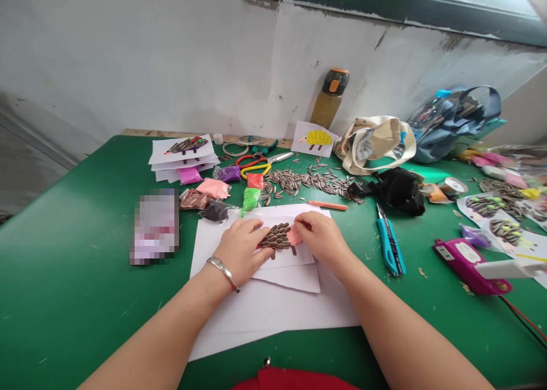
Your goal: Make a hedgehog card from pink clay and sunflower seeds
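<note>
Sunflower seeds [307,182] ahead, utility knife [388,245] right

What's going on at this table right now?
A person is working on a hedgehog shape of sunflower seeds on white paper. The left hand rests on the paper against the seeds, and the right hand touches a pink clay piece at its end. Loose seeds lie beyond on the green table.

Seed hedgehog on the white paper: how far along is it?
Done: rows of sunflower seeds form the body, with dark legs below. In hand: the left hand rests at the seeds while the right hand works at the pink clay face. Apparently left: the sample sheet shows coloured dots on its seeds, which this piece lacks; loose seeds remain.
</note>
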`<state>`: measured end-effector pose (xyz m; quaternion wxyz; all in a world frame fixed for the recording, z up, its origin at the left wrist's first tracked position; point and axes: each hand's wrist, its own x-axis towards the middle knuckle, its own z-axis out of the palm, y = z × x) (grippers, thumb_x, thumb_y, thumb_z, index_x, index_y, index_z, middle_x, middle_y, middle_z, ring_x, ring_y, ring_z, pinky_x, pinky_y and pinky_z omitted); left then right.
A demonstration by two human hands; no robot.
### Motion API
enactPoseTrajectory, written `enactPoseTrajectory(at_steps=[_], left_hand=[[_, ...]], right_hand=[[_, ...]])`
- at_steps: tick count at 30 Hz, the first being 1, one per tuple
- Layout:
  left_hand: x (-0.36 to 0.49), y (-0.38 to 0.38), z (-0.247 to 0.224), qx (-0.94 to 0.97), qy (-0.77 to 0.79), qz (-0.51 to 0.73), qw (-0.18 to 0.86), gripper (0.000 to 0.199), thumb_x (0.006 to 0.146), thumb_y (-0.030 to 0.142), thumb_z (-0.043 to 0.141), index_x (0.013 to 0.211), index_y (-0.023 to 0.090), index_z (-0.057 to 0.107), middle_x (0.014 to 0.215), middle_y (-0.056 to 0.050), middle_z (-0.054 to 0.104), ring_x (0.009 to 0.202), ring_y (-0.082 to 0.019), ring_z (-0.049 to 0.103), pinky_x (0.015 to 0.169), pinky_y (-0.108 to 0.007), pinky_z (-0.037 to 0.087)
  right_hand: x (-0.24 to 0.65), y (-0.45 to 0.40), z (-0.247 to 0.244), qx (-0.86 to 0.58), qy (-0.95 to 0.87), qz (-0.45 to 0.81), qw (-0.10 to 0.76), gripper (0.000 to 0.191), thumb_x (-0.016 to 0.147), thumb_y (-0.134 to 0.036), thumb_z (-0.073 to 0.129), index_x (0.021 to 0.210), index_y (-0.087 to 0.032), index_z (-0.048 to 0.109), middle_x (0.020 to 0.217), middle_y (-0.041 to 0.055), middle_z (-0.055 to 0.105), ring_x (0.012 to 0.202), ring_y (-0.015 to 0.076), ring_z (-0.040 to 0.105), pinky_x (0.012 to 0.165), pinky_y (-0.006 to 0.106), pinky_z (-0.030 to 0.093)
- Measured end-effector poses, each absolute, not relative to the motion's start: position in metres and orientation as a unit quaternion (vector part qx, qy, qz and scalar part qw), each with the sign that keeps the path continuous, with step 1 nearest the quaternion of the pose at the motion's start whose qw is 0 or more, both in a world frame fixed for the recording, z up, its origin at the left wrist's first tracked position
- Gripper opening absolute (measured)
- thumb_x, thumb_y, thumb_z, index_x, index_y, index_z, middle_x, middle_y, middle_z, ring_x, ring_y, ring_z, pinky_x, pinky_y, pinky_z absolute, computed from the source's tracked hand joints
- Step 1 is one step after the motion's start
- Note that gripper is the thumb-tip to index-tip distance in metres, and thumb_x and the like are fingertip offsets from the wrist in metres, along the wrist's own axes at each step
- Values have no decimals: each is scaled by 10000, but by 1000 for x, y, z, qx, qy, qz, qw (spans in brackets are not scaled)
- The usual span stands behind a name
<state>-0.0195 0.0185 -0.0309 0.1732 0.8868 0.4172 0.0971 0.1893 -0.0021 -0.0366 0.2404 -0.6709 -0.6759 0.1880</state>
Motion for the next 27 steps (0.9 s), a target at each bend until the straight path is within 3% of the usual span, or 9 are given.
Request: enactPoseTrajectory(at_steps=[13, 27], left_hand=[[-19, 17, -31, 883, 424, 94, 178, 281, 808, 369, 609, 1052, 236, 641, 1131, -55, 575, 1012, -250, 500, 883, -399, 409], [-19, 16, -29, 873, 435, 96, 199, 289, 808, 382, 607, 1039, 215, 655, 1112, -66, 588, 994, -253, 509, 893, -407, 417]], right_hand=[[196, 7, -37, -684, -668, 147, 253, 228, 810, -158, 430, 714, -215, 628, 702, -1, 634, 710, 156, 539, 623, 248, 334], [163, 79, -28, -628, -773, 31, 82, 280, 847, -132, 422, 899, -204, 688, 877, 79, 627, 825, 195, 549, 669, 277, 356]])
